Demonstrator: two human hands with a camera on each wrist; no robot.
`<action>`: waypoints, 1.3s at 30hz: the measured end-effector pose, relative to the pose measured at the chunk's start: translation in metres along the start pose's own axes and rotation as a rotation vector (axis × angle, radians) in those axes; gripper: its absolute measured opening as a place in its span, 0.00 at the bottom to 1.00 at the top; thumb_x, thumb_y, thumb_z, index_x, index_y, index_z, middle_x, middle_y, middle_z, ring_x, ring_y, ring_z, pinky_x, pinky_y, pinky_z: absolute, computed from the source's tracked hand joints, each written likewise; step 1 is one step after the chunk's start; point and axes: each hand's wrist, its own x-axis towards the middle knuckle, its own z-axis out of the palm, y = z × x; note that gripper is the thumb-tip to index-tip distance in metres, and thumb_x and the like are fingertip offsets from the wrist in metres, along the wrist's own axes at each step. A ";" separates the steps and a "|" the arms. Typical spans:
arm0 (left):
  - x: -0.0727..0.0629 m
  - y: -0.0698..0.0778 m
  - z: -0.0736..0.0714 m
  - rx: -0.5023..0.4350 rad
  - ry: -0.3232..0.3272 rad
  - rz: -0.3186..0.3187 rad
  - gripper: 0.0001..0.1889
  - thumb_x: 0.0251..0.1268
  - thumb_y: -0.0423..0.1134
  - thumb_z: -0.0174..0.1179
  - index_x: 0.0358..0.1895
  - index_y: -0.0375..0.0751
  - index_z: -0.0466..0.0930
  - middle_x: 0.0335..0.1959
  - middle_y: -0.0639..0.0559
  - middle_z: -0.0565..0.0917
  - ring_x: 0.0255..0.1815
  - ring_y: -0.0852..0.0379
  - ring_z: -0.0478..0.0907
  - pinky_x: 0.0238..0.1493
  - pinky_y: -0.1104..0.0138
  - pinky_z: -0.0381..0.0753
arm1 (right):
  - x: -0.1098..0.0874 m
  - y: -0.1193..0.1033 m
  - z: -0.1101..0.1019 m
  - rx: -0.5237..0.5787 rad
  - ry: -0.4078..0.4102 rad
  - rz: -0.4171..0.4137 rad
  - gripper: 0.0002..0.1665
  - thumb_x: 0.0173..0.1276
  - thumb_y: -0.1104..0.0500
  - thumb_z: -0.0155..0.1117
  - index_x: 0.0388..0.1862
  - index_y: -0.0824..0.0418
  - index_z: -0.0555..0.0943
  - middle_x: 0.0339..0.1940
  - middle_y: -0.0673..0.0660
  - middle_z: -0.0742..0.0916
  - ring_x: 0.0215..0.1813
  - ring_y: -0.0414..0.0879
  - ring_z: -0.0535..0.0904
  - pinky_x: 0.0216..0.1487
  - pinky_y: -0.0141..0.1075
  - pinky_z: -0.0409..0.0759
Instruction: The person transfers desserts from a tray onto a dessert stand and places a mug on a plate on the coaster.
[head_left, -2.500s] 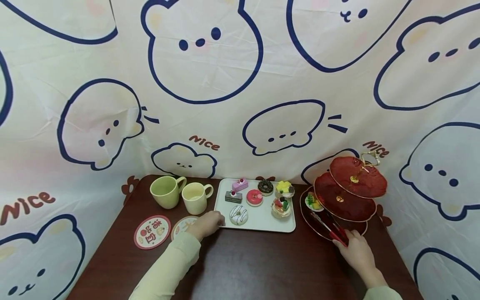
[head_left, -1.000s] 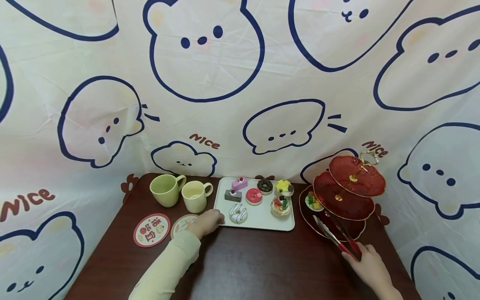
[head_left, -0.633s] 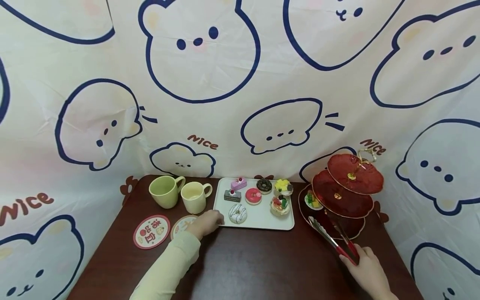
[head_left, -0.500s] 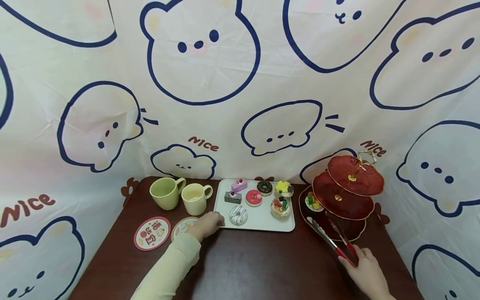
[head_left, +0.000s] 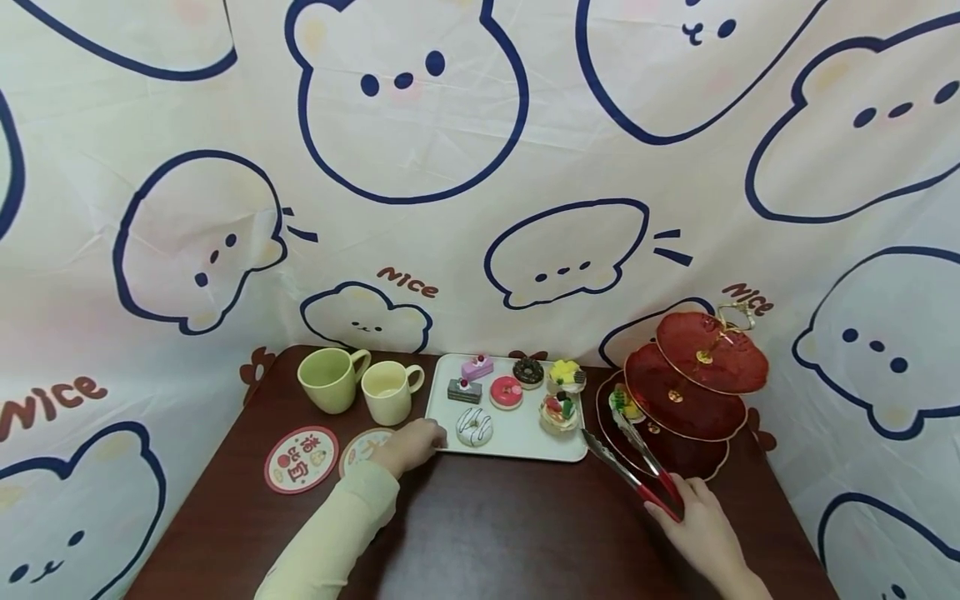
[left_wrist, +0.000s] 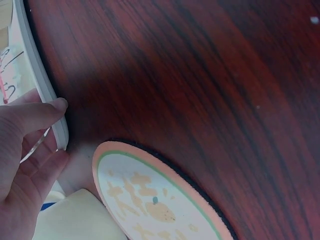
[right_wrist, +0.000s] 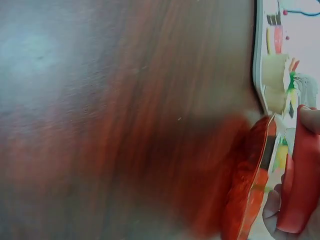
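Note:
My left hand [head_left: 408, 447] pinches the near left corner of a white tray [head_left: 525, 447], thumb on the rim in the left wrist view. In my right hand [head_left: 705, 533] I hold metal tongs with red handles [head_left: 660, 502], their arms spread apart with nothing between them. One tip is by the tray's near right corner; the other overlaps a small fruit tart [head_left: 619, 398] on the bottom plate of a red tiered stand [head_left: 686, 392]. On the tray sit a white striped donut [head_left: 475, 427], a pink donut [head_left: 506, 392], a chocolate donut [head_left: 528, 372], cake slices and two tarts [head_left: 559, 412].
A green mug [head_left: 328, 382] and a cream mug [head_left: 388, 396] stand left of the tray. Before them lie a red-rimmed coaster [head_left: 302, 460] and an orange-rimmed coaster [left_wrist: 150, 200], the latter partly behind my left arm. A patterned cloth [head_left: 450, 250] hangs behind the dark wooden table [head_left: 510, 533].
My right hand has moved left with the tongs, whose tips swing from over the bottom plate toward the tray and spread wider. My left hand stays at the tray corner.

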 end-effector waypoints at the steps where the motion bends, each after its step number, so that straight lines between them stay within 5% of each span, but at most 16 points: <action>1: 0.000 0.000 0.000 0.000 -0.007 -0.005 0.10 0.55 0.18 0.62 0.31 0.36 0.87 0.30 0.49 0.86 0.36 0.50 0.83 0.42 0.58 0.83 | 0.002 -0.003 0.001 -0.003 -0.001 -0.014 0.42 0.65 0.44 0.74 0.61 0.78 0.76 0.46 0.66 0.80 0.47 0.62 0.78 0.45 0.60 0.79; 8: 0.000 0.002 -0.001 -0.010 -0.022 -0.041 0.10 0.55 0.19 0.62 0.32 0.36 0.87 0.31 0.48 0.86 0.37 0.49 0.83 0.44 0.56 0.83 | 0.022 -0.016 0.011 -0.033 -0.021 -0.082 0.40 0.63 0.47 0.76 0.61 0.76 0.77 0.47 0.66 0.81 0.47 0.61 0.79 0.46 0.58 0.80; 26: -0.001 0.004 -0.005 -0.038 -0.029 -0.037 0.09 0.55 0.19 0.62 0.32 0.35 0.88 0.31 0.47 0.87 0.37 0.49 0.83 0.44 0.57 0.83 | 0.045 -0.031 0.035 -0.037 -0.152 -0.010 0.41 0.66 0.45 0.72 0.63 0.77 0.75 0.52 0.69 0.79 0.51 0.63 0.77 0.51 0.58 0.79; 39: -0.001 0.003 -0.003 -0.018 -0.007 -0.016 0.09 0.54 0.18 0.63 0.29 0.35 0.87 0.28 0.48 0.85 0.34 0.50 0.82 0.40 0.59 0.83 | 0.056 -0.033 0.045 -0.047 -0.144 -0.028 0.39 0.65 0.49 0.74 0.64 0.76 0.75 0.46 0.65 0.78 0.41 0.54 0.74 0.40 0.51 0.79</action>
